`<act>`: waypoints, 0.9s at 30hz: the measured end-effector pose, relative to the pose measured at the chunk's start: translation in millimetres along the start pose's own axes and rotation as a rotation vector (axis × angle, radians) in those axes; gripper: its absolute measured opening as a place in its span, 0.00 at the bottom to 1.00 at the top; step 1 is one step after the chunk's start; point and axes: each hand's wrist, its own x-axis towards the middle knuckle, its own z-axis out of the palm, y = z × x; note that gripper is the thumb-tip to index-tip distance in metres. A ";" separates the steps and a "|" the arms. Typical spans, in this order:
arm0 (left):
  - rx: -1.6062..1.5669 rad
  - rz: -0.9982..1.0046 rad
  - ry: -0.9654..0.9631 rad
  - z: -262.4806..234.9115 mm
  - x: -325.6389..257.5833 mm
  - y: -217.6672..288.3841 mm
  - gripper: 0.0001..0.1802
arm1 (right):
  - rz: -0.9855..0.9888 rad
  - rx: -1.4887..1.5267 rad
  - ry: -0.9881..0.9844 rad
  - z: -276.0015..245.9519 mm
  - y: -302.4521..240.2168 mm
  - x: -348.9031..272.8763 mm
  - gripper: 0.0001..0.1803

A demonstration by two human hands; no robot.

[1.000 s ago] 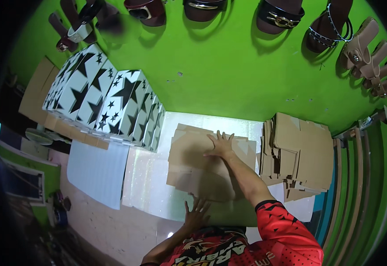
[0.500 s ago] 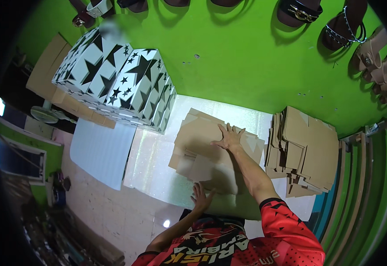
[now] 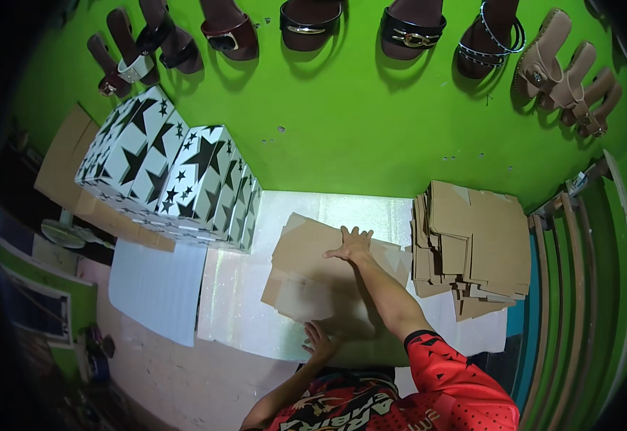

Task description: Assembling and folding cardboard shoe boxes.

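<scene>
The right hand [image 3: 353, 248] lay spread on the cardboard [image 3: 302, 248] atop the table [image 3: 228, 309], apparently to steady it, while the left hand [image 3: 320, 346], fingers parted, met or neared its front edge.

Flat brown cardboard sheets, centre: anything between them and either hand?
Nothing visible. The bare right hand lies spread on the brown cardboard sheets; the bare left hand is by their near edge, contact unclear.

Open tabletop [image 3: 236, 298] runs between two obstacles, starred boxes [image 3: 166, 169] and cardboard sheets [image 3: 317, 262].
</scene>
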 end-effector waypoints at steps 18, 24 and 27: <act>0.077 0.078 0.051 11.8 8.9 -22.8 0.88 | -0.283 0.028 0.320 -4.6 -60.8 -175.5 0.20; 0.155 0.156 -0.006 1.2 -10.5 -1.7 0.86 | -0.321 0.073 0.599 3.6 -53.6 -236.4 0.23; 0.197 0.119 0.061 10.1 -1.6 -16.0 0.84 | -0.354 0.032 0.703 -7.7 -62.2 -269.6 0.21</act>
